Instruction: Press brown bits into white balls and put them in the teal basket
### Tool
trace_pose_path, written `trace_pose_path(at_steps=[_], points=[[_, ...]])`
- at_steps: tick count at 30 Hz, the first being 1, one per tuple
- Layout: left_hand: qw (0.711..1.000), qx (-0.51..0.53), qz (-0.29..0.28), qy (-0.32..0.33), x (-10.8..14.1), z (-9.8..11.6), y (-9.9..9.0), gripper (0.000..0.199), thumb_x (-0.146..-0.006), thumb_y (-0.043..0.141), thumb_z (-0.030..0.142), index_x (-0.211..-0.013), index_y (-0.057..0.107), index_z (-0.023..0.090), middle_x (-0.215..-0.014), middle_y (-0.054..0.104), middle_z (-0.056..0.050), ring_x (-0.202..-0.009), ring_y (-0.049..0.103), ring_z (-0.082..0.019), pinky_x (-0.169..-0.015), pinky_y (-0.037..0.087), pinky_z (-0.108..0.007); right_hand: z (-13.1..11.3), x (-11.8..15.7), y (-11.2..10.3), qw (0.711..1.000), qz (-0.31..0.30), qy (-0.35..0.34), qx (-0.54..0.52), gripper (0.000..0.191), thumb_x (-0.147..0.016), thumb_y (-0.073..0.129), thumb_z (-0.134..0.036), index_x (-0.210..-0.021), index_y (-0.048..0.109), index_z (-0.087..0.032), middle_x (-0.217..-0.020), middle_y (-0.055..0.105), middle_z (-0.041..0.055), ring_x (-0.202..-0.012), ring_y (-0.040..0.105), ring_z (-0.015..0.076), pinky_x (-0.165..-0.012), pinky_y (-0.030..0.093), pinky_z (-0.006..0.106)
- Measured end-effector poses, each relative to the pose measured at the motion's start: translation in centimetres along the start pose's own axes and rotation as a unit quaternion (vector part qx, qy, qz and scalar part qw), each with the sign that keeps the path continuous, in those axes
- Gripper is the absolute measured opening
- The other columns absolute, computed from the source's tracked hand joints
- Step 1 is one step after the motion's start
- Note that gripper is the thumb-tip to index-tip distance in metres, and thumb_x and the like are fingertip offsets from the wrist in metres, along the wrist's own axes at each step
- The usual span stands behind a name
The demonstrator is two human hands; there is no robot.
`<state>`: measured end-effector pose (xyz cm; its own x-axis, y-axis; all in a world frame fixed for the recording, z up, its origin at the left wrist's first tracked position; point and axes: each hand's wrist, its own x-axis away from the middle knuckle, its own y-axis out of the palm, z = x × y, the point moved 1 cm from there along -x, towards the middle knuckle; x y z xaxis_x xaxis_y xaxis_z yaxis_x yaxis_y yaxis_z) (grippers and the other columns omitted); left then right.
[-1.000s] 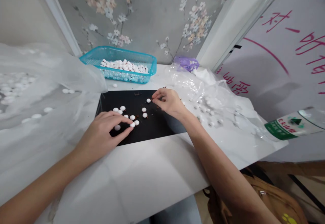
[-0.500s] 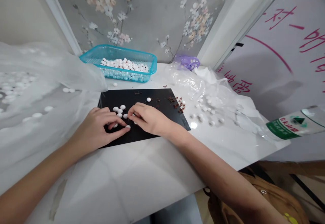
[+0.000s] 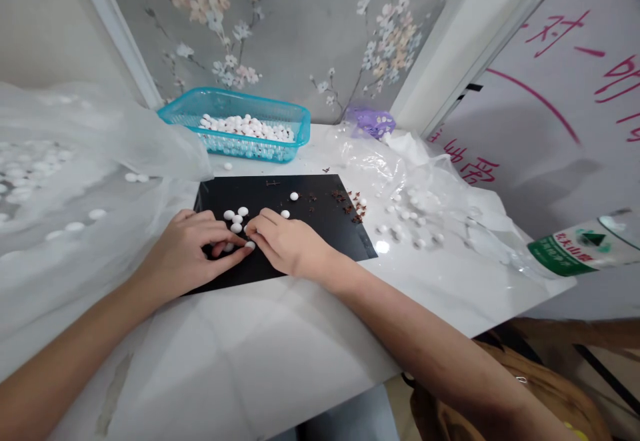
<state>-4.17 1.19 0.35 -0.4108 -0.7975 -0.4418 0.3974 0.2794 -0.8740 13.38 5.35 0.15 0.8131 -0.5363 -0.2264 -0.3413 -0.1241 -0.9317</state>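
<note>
On the black mat (image 3: 320, 234), my left hand (image 3: 193, 247) pinches a white bead (image 3: 250, 245) between thumb and forefinger. My right hand (image 3: 285, 241) is closed just right of that bead, its fingertips pressed together; whatever they hold is too small to make out. Several white beads (image 3: 237, 219) lie in a cluster beyond my left fingers. One bead (image 3: 285, 214) rests just behind my right hand, and another (image 3: 294, 197) sits farther back. Small brown pieces (image 3: 357, 207) are scattered along the mat's right edge.
A blue basket (image 3: 304, 127) of white beads stands at the back of the white table (image 3: 240, 361). Clear plastic bags with beads spread at the left (image 3: 100, 141) and right (image 3: 370, 161). A purple bag (image 3: 373, 122) lies behind; a bottle (image 3: 575, 247) is at the right.
My right hand has moved slightly left and down, toward the bead in my left fingers. A bead behind my right hand now shows. The held bead has shifted slightly.
</note>
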Motion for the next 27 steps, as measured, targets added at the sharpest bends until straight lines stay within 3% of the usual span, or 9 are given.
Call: trace_pose_path(at_steps=[5, 15, 22, 27], points=[[1.000, -0.014, -0.008, -0.020, 0.02, 0.14, -0.04, 0.021, -0.077, 0.058, 0.039, -0.064, 0.066, 0.024, -0.048, 0.050, 0.007, -0.055, 0.044, -0.010, -0.064, 0.027, -0.029, -0.04, -0.06, 0.25, 0.999, -0.005, 0.001, 0.038, 0.024, -0.094, 0.030, -0.017, -0.106, 0.051, -0.013, -0.103, 0.054, 0.0073, -0.071, 0.055, 0.0137, -0.053, 0.041, 0.025], [0.998, -0.008, -0.040, -0.047, -0.27, 0.57, -0.38, 0.025, -0.077, 0.057, 0.040, -0.061, 0.065, 0.022, -0.048, 0.050, 0.006, -0.056, 0.045, -0.010, -0.064, 0.028, -0.029, -0.20, -0.10, 0.35, 1.000, 0.001, 0.000, 0.018, 0.023, -0.094, 0.031, -0.019, -0.105, 0.051, -0.013, -0.102, 0.055, 0.0070, -0.072, 0.055, 0.0134, -0.054, 0.040, 0.025], [0.997, 0.012, -0.042, -0.062, -0.30, 0.61, -0.42, 0.024, -0.074, 0.059, 0.041, -0.061, 0.064, 0.021, -0.049, 0.048, 0.006, -0.055, 0.046, -0.010, -0.065, 0.028, -0.029, -0.32, 0.03, 0.09, 0.997, -0.016, -0.026, 0.068, 0.024, -0.094, 0.031, -0.018, -0.107, 0.051, -0.014, -0.102, 0.055, 0.0071, -0.066, 0.053, 0.0135, -0.049, 0.035, 0.025], [0.995, 0.029, -0.055, -0.076, -0.37, 0.39, -0.27, 0.026, -0.076, 0.057, 0.043, -0.062, 0.065, 0.023, -0.048, 0.048, 0.006, -0.057, 0.047, -0.011, -0.066, 0.028, -0.029, 0.07, 0.29, 0.00, 0.997, 0.021, -0.071, 0.028, 0.021, -0.093, 0.033, -0.018, -0.101, 0.051, -0.014, -0.096, 0.055, 0.0076, -0.075, 0.054, 0.0139, -0.055, 0.037, 0.024]])
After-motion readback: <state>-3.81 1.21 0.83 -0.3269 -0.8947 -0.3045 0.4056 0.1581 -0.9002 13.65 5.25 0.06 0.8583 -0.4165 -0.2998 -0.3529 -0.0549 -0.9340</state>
